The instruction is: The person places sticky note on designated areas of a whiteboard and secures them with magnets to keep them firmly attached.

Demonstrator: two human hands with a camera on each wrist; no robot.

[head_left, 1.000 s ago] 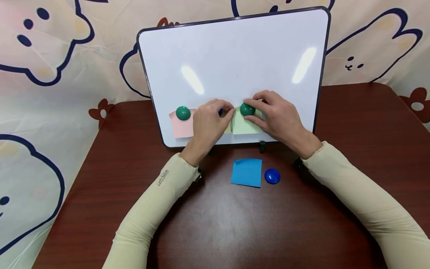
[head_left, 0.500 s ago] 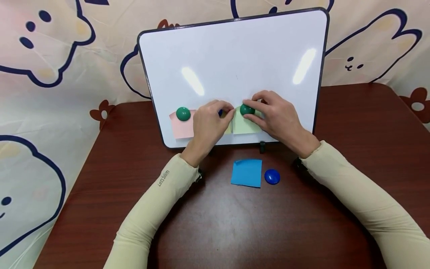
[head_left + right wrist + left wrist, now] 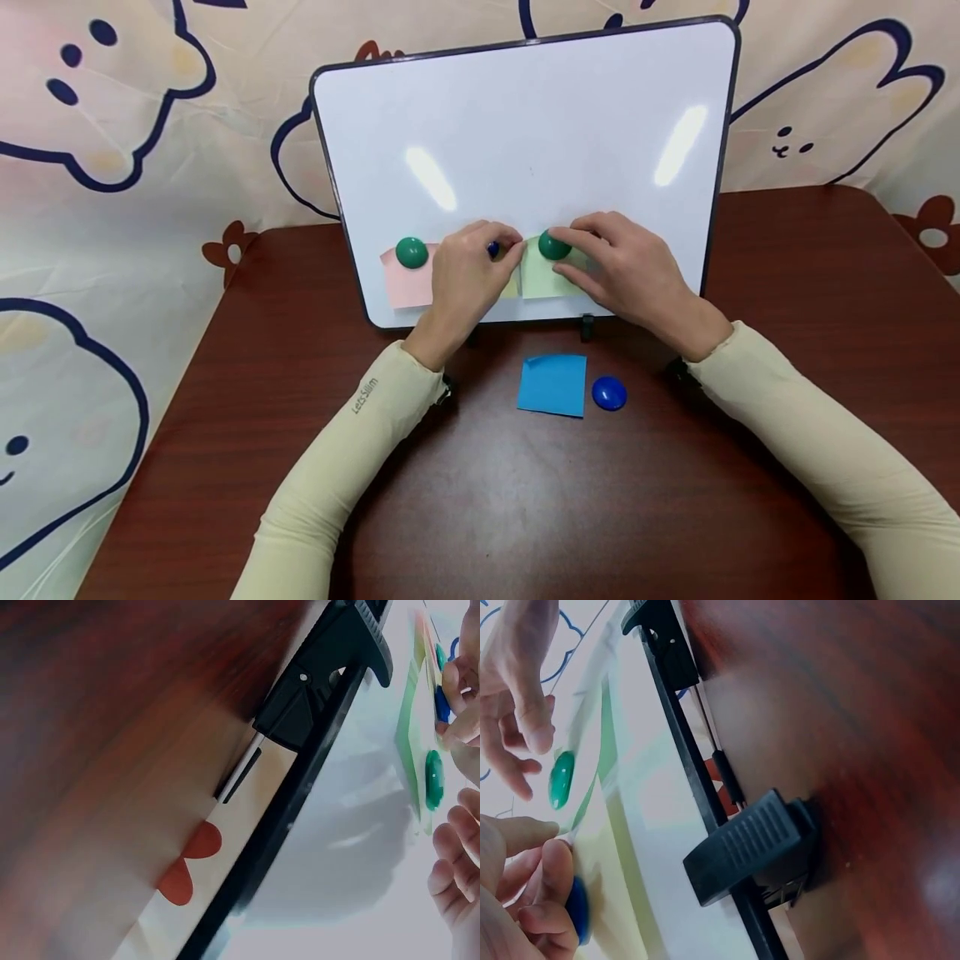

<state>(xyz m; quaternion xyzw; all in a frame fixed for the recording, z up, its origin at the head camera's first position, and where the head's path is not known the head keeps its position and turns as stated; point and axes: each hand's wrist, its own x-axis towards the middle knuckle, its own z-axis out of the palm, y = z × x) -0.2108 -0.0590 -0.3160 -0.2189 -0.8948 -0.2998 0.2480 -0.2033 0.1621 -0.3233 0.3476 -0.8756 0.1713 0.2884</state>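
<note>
On the whiteboard (image 3: 525,142), a light green sticky note (image 3: 547,282) sits under a round green magnet (image 3: 554,245). My left hand (image 3: 471,271) pinches the note's upper left corner between thumb and index finger. Just right of the magnet is my right hand (image 3: 637,271); in the left wrist view its fingers are spread and apart from the green magnet (image 3: 562,780). Partly hidden behind my left hand are a yellow note (image 3: 511,288) and a blue magnet (image 3: 492,249). Farther left, a second green magnet (image 3: 412,252) holds a pink note (image 3: 405,287).
A blue sticky note (image 3: 552,386) lies on the dark wooden table (image 3: 495,500) in front of the board, with a blue magnet (image 3: 609,392) to its right. Black clips (image 3: 742,847) grip the board's lower edge. A patterned cloth (image 3: 225,150) hangs behind.
My right hand has let go of the green magnet and drawn slightly back to the right and down. The left hand keeps its pinch on the note's corner.
</note>
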